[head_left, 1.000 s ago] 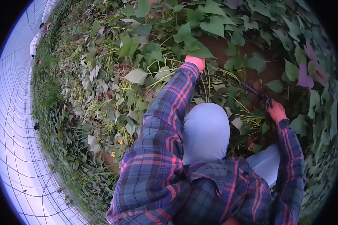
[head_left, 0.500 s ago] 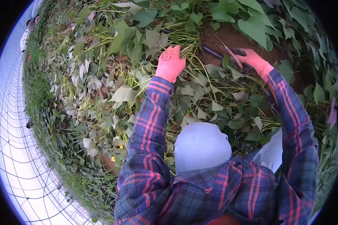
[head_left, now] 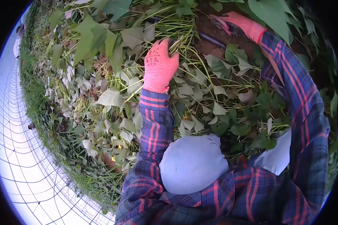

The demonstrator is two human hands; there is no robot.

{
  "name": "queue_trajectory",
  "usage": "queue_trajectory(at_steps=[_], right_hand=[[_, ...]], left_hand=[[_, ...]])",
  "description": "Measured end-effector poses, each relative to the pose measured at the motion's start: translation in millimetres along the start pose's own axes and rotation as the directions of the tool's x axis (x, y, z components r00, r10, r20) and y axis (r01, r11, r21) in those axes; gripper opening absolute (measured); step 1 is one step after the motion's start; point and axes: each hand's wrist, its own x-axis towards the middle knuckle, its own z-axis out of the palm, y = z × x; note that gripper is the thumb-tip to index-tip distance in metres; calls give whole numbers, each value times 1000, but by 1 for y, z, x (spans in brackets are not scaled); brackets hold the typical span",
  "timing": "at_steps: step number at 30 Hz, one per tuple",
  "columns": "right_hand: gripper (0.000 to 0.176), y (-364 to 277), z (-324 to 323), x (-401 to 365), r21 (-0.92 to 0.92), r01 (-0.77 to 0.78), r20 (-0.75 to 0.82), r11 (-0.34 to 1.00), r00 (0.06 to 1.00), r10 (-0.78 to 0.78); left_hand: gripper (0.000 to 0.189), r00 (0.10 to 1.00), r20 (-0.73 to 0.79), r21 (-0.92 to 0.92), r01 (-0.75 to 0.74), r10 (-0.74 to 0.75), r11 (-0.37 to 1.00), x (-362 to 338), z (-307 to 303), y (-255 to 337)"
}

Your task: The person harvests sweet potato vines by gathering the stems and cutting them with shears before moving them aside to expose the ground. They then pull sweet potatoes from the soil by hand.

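My left hand [head_left: 160, 63], in a pink glove with dark printing, is closed round a bunch of green leafy vine stems [head_left: 184, 41]. The stems fan out past its thumb and fingertips. At the upper right, over bare brown soil [head_left: 210, 28], my right hand [head_left: 242, 25] wears a pink glove with a dark palm. Its fingers are curled round a slim pinkish blade-like tool [head_left: 221, 24], whose exact kind I cannot make out. Between the hands a dark hose [head_left: 213, 40] lies on the soil, partly under stems.
Broad green leaves [head_left: 270, 17] overhang the right hand. Wilted, pale-backed vines [head_left: 112, 97] cover the ground at left and below. A light blue covered knee [head_left: 193, 163] is close under the arms. Netting or a wire frame [head_left: 22, 161] curves along the far left, with people in the distance.
My right hand has moved up and slightly left with the tool, away from the leaves beneath it. My left hand keeps its hold on the stems. The view has shifted a little.
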Motion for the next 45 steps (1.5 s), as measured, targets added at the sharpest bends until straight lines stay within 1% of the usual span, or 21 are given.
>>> queue_trajectory(at_steps=[2,4,5,6,9,11,12,14,21,23,26,29,32,33,35,37,39,41,42,44,45], right_hand=[[39,20,-7,5,74,14,46,997,999,-18],[40,32,-16,4,222,-316,70,922,949,309],[41,29,-17,-1,291,-220,124,931,974,191],[41,17,-15,-6,297,-219,132,929,973,188],[38,-19,-14,-14,-83,185,48,979,982,-182],[38,-39,-15,-15,-348,422,79,837,903,-422],[38,-45,-14,-15,-345,423,81,838,903,-422],[17,-53,-9,-15,-470,353,85,809,930,-356],[5,-47,-7,-10,-493,219,54,842,974,-222],[1,-45,-6,-6,-556,316,59,769,938,-342],[3,-41,-7,-10,-716,301,78,630,931,-356],[7,-45,-6,-10,-605,224,43,764,967,-249],[10,-43,-6,-13,-704,281,97,652,948,-304],[12,-40,-9,-12,-685,255,66,682,955,-291],[18,-35,-5,-16,-513,162,-34,843,978,-208],[25,-30,-2,-19,-199,2,-127,980,991,-27],[32,-22,5,-23,89,-144,-162,986,974,157],[40,-17,19,-30,231,-204,-161,951,956,244],[40,-16,20,-30,234,-206,-163,950,955,247],[40,-18,24,-27,-17,-250,-89,968,965,248],[39,-25,25,-27,8,-280,-41,960,959,280]], left_hand=[[40,999,-37,4,17,-17,1000,0,1,0],[39,999,-29,7,29,-28,1000,1,0,2],[43,999,8,13,54,-54,998,1,-3,5],[48,996,49,21,75,-76,997,0,-4,8],[48,998,39,37,51,-52,998,-2,-5,13],[47,998,33,38,54,-55,998,-2,-5,17],[46,997,45,18,55,-56,998,-2,-5,17],[44,996,60,1,60,-60,998,-5,-5,16],[35,1000,4,23,17,-17,1000,-6,0,13],[36,999,22,11,29,-30,1000,-6,-1,13],[37,1000,13,29,26,-26,999,-8,0,12],[37,999,27,41,36,-37,999,-9,-1,14],[37,998,44,44,34,-36,998,-11,0,12],[37,998,48,41,25,-27,999,-11,1,10],[37,998,54,36,17,-19,999,-13,-1,13],[43,995,76,21,67,-69,997,-13,-7,21],[41,996,73,-11,47,-46,999,-17,-25,34],[39,997,69,-44,29,-26,999,-23,-47,56],[34,994,105,-78,-21,29,997,-25,-59,69],[29,986,140,-110,-76,91,991,-19,-68,86],[30,978,163,-114,-115,132,987,-12,-63,95]])
